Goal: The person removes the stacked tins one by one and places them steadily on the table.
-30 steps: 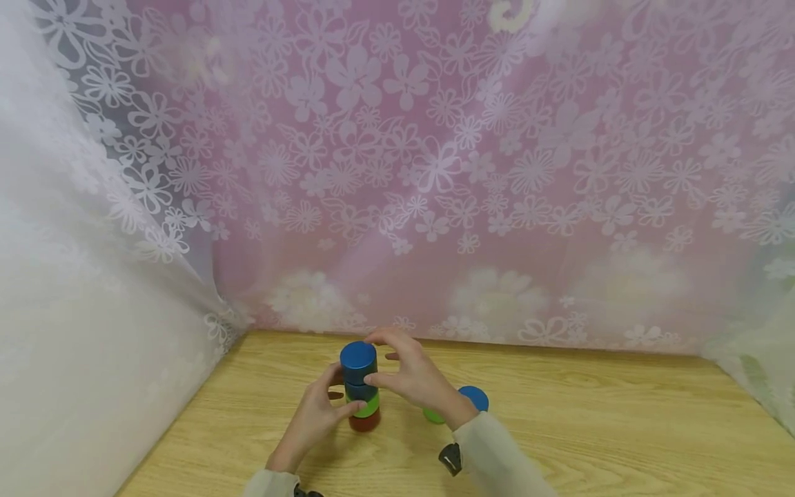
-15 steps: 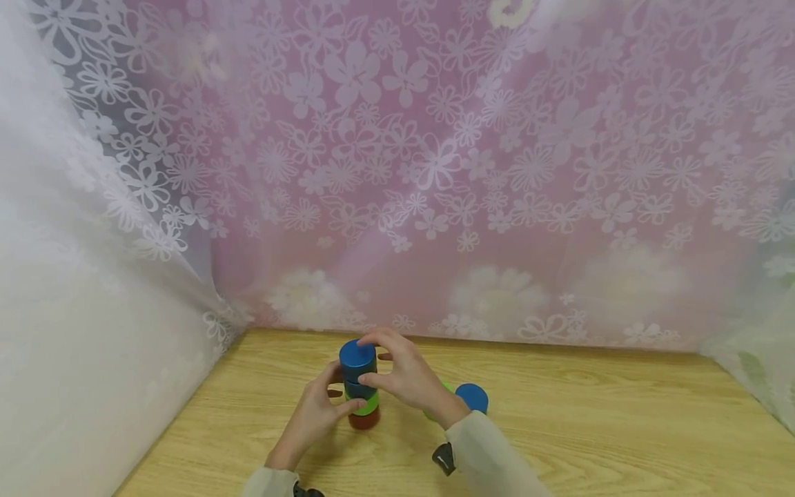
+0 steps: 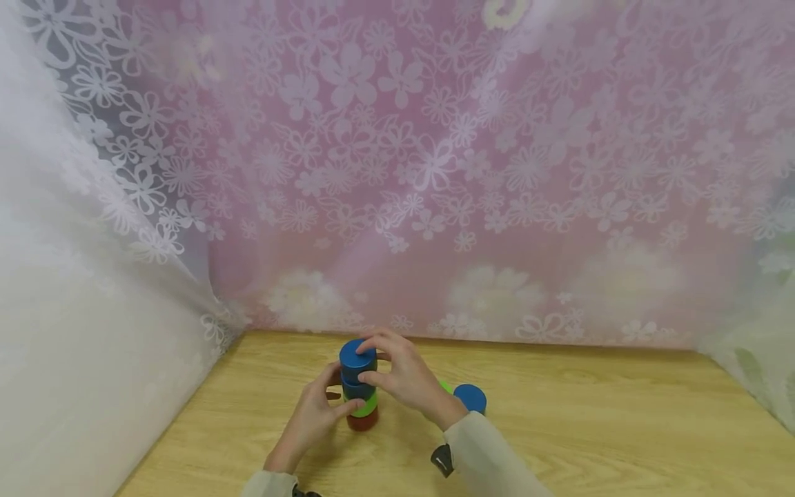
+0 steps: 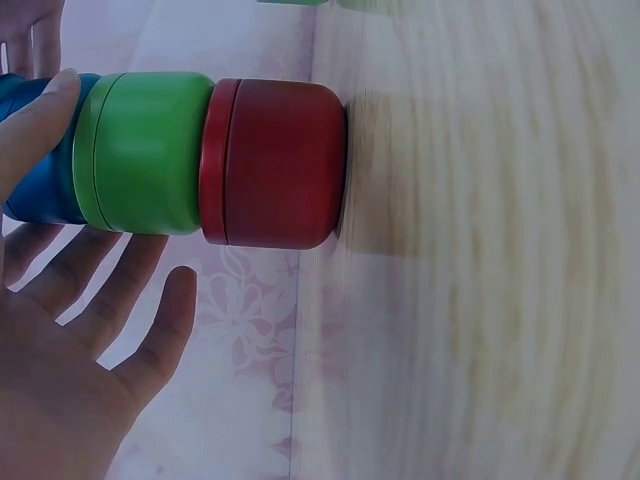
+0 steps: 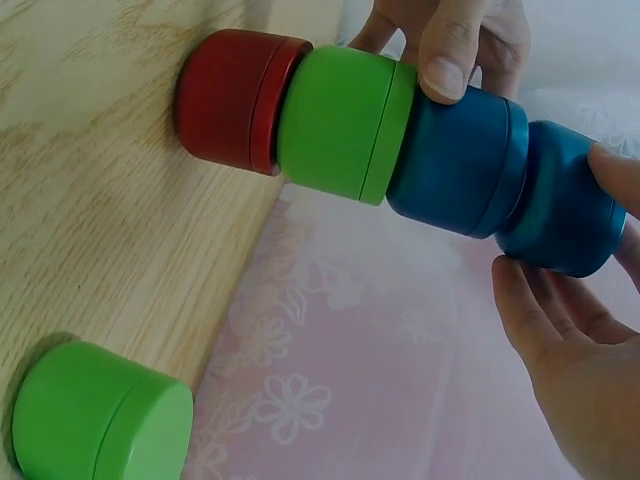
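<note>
In the head view a stack of round lidded tins stands on the table: a red tin (image 3: pixel 363 420) at the bottom, a green tin (image 3: pixel 370 406), a lower blue tin (image 3: pixel 358 391) and a top blue tin (image 3: pixel 358 355). The left hand (image 3: pixel 315 409) grips the lower blue tin, its thumb (image 5: pixel 449 60) lying where blue meets green. The right hand (image 3: pixel 406 378) holds the top blue tin between thumb and fingers, one fingertip over the lid. In the right wrist view that top tin (image 5: pixel 560 200) sits slightly off line from the tin below.
Right of the stack, partly behind the right forearm, stand another green tin (image 3: pixel 444 387) and another blue tin (image 3: pixel 470 397). Flowered cloth (image 3: pixel 397 207) hangs behind the wooden table (image 3: pixel 590 414), and pale cloth (image 3: pixel 93 331) hangs at the left.
The right hand has shifted slightly left, its fingertip moving further over the top blue tin's lid. That tin now sits slightly left of the one below. The left hand keeps its grip.
</note>
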`<state>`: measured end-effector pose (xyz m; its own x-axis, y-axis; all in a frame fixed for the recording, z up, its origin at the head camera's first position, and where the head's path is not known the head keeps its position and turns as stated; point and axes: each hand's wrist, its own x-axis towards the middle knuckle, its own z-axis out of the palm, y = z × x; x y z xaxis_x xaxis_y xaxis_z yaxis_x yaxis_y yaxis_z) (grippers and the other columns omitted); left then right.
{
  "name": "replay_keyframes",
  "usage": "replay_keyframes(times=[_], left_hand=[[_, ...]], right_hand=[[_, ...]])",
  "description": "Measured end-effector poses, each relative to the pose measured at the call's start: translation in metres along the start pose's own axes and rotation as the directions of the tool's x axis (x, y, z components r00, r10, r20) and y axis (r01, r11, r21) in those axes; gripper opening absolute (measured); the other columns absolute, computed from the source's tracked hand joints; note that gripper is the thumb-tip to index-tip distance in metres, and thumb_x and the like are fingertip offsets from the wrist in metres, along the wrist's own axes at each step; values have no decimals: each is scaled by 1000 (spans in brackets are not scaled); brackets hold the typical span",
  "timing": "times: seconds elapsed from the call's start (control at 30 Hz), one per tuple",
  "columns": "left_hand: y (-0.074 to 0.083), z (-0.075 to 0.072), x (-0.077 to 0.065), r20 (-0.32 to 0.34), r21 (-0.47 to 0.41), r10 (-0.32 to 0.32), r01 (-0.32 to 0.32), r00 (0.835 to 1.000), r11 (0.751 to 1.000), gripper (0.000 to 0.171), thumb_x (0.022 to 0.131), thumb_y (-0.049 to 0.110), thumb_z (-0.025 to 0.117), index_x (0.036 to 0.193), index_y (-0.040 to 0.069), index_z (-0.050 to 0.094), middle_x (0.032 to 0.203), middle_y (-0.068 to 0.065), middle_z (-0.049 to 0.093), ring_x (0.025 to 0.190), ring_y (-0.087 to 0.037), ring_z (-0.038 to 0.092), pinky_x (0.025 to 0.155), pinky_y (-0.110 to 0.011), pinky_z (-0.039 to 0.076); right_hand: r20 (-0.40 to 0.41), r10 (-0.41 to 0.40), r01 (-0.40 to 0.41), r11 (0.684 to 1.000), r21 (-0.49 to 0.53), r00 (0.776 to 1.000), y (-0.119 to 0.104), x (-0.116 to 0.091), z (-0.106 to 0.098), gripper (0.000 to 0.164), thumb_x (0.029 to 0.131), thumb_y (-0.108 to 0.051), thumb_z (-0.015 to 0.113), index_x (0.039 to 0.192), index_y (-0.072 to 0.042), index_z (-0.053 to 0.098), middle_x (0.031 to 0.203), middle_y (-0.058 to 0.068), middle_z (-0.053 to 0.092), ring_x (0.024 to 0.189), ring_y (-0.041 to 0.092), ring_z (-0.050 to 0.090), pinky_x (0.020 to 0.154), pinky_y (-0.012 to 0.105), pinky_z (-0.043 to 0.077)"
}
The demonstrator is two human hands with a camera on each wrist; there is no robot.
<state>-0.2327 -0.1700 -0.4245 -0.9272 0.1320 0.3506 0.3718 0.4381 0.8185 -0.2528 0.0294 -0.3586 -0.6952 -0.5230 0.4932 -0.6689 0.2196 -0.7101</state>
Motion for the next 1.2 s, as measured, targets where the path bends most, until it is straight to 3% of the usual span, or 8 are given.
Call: replay_keyframes(times=[0.53, 0.77, 0.93, 1.2], left_hand=[[-1, 0, 1, 14, 15, -9, 9, 1000, 1000, 64, 85, 10, 84, 140, 1, 54, 122, -18, 67, 111, -38, 63, 84, -49, 57], [-1, 0, 0, 10, 15, -11, 11, 1000, 1000, 63, 85, 10, 84, 140, 1, 54, 122, -17, 67, 111, -38, 63, 85, -50, 57], [-2, 0, 0, 4, 11, -17, 17, 1000, 1000, 63, 85, 10, 84, 140, 2, 54, 122, -16, 67, 111, -37, 63, 85, -50, 56], [-1, 1, 0, -1, 16, -19, 19, 1000, 1000, 62, 84, 9, 85, 138, 2, 55, 121, -15, 67, 110, -37, 63, 85, -50, 56]], right_hand=[[-74, -54, 48, 996, -79, 996, 7, -13, -25, 28, 86, 6, 78, 112, 2, 68, 134, 22, 57, 122, 42, 57, 95, 49, 54], [-96, -33, 28, 998, -53, 995, 10, -22, -34, 30, 83, 9, 79, 111, 2, 68, 132, 21, 57, 121, 41, 59, 96, 42, 53], [-95, -5, 2, 1000, -29, 995, 12, -26, -38, 29, 84, 10, 77, 111, 2, 68, 131, 20, 58, 121, 42, 58, 97, 46, 53], [-94, 0, -6, 997, -71, 996, 16, -30, -44, 30, 84, 7, 79, 111, 0, 68, 130, 20, 58, 120, 41, 59, 97, 44, 53]])
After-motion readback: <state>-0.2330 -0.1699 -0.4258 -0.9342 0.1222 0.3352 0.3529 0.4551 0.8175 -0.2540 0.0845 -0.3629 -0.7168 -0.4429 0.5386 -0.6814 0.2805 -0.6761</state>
